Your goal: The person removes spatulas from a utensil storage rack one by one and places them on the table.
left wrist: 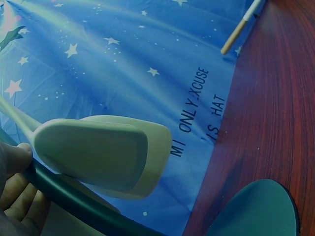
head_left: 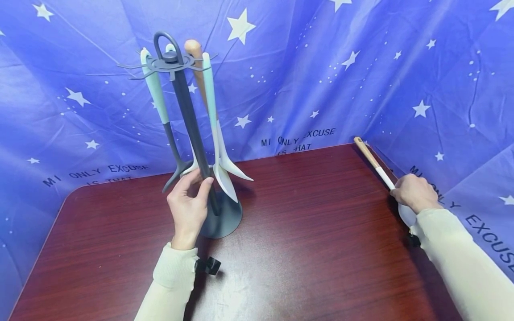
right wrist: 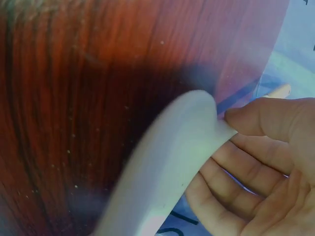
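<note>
A dark grey utensil stand [head_left: 187,109] with a round base rises from the left half of the table. My left hand [head_left: 188,207] grips its pole low down, thumb and fingers around it. Several utensils hang from its hooks: a dark-headed one [head_left: 170,142] with a mint handle, a white-headed spatula [left wrist: 91,152] with a mint handle, and a wooden-handled one [head_left: 195,58]. At the right edge, my right hand [head_left: 415,194] pinches the neck of a white cooking utensil [right wrist: 172,152] with a wooden handle. Its broad, curved head points toward me; its exact kind is unclear.
The dark red wooden table [head_left: 305,223] has a rounded back-left corner. A blue star-printed curtain [head_left: 281,89] hangs close along its back and sides. Black wrist-camera mounts [head_left: 213,266] stick out by both cuffs.
</note>
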### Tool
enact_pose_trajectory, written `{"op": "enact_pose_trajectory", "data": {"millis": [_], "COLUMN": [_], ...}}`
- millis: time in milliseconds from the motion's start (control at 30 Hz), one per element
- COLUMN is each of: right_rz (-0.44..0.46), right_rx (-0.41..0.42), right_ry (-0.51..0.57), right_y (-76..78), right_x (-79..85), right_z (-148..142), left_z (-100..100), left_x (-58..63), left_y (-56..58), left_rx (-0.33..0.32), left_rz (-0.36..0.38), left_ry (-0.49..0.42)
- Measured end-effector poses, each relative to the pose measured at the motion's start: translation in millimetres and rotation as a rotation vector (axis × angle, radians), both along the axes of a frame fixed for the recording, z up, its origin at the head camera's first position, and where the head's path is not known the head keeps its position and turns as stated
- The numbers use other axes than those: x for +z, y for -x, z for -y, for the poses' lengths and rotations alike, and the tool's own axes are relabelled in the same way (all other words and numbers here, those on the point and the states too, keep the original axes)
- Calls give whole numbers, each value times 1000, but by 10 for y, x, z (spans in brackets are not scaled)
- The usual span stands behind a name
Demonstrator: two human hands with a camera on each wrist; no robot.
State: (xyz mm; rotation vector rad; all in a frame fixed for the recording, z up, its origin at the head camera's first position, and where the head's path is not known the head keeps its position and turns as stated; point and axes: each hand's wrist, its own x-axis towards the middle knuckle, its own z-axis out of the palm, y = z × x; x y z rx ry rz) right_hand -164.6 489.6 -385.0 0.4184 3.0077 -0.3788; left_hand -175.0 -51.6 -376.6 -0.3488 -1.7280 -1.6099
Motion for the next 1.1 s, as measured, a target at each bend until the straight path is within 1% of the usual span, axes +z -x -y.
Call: {"op": "enact_pose_trajectory", "data": {"millis": [133, 300, 433, 600, 867, 1100], "right_rz": [4, 11, 12, 26, 71, 70], "right_rx": [27, 31, 38, 31, 5, -36], "right_ry": [9, 13, 8, -2, -26, -36], "right_y": [6, 11, 15, 16, 19, 37], "right_x": [25, 36, 42, 53, 21, 12], "right_z": [12, 58, 96, 132, 143, 170], "left_z": [6, 8, 4, -2, -12, -3], "left_x": [-6, -9, -5, -3, -5, -9], "left_y": [3, 0, -3, -7, -3, -8], "left_rx": [3, 17, 14, 6, 4, 17], "left_rz": [1, 8, 12, 10, 19, 22], "left_ry": [10, 24, 21, 20, 30, 26]}}
